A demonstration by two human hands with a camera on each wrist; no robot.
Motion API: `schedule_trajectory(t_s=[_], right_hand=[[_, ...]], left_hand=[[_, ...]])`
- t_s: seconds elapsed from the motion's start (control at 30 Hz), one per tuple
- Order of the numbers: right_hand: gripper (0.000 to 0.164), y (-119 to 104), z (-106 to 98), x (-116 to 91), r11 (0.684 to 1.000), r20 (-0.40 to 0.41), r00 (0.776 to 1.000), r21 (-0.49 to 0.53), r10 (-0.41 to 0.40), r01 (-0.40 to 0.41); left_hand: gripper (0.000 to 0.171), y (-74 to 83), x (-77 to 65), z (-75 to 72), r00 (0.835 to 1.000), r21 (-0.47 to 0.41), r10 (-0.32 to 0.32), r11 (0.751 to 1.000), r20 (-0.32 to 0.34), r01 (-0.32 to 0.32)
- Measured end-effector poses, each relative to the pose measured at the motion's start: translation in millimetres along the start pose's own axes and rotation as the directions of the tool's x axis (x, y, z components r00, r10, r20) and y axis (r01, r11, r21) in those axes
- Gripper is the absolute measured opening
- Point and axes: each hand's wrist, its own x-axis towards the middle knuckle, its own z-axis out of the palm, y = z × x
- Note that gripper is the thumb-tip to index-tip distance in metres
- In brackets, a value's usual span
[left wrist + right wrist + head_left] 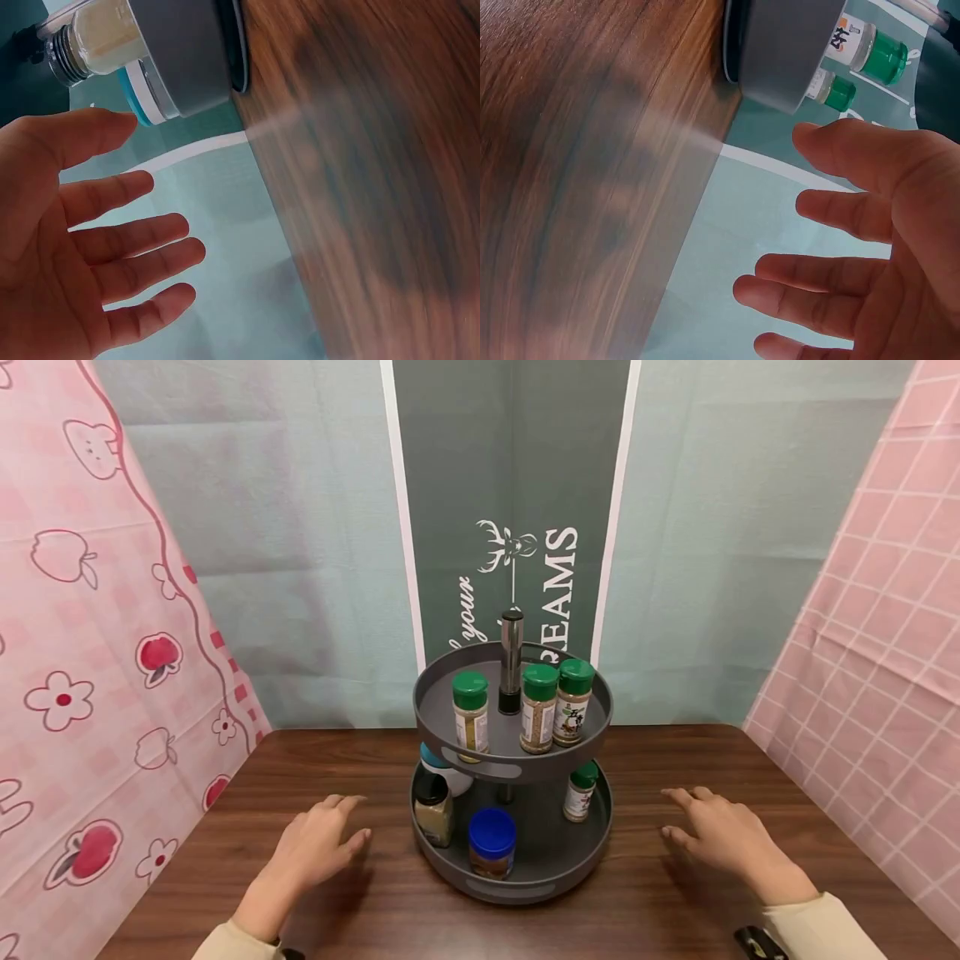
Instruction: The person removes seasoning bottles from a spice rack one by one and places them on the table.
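Note:
A grey two-tier spice rack (543, 847) stands on the table between my hands. Its upper tier bears three green-capped spice jars, one on the left (471, 714) and a pair (538, 710) on the right. In the lower tier sit a blue-lidded jar (492, 843), a black-capped jar (433, 817), a white container with a turquoise lid (453, 777) and a smaller green-capped jar (579, 793). To the rack's left hovers my left hand (318, 843), fingers spread and relaxed, holding nothing. My right hand (723, 835) is likewise spread on the other side, apart from the rack.
The brown wooden table (375, 918) ends at a hanging grey-green cloth (322, 568). A pink patterned cloth (45, 635) hangs on the left, a pink checked one (885, 635) on the right. A chrome post (512, 652) rises through the rack's middle.

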Motion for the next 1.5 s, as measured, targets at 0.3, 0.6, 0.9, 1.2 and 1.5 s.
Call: schedule_trajectory(t_s=[0.3, 0.6, 0.9, 1.2, 1.5], right_hand=[[0.053, -10, -1, 12, 0.995, -0.008, 1.000, 0.102, 0.001, 0.000], [0.055, -18, -5, 20, 0.983, -0.030, 0.999, 0.178, -0.035, 0.040], [0.058, -26, -7, 26, 0.951, -0.043, 0.996, 0.298, -0.078, 0.087], [0.047, -34, -5, 37, 0.935, -0.071, 0.993, 0.336, -0.094, 0.113], [0.051, -45, -5, 56, 0.918, -0.018, 0.993, 0.380, -0.114, 0.113]], left_hand=[[0.039, 20.9, 11.5, 12.2, 0.995, -0.216, -0.087, 0.971, 0.055, 0.097], [0.040, 41.8, 19.4, 24.2, 0.988, -0.444, -0.124, 0.883, 0.090, 0.152], [0.051, 48.5, 22.7, 30.4, 0.989, -0.515, -0.093, 0.846, 0.112, 0.138], [0.063, 52.5, 25.5, 35.2, 0.980, -0.523, -0.113, 0.833, 0.163, 0.183], [0.070, 58.0, 29.6, 39.2, 0.946, -0.577, -0.200, 0.754, 0.253, 0.314]])
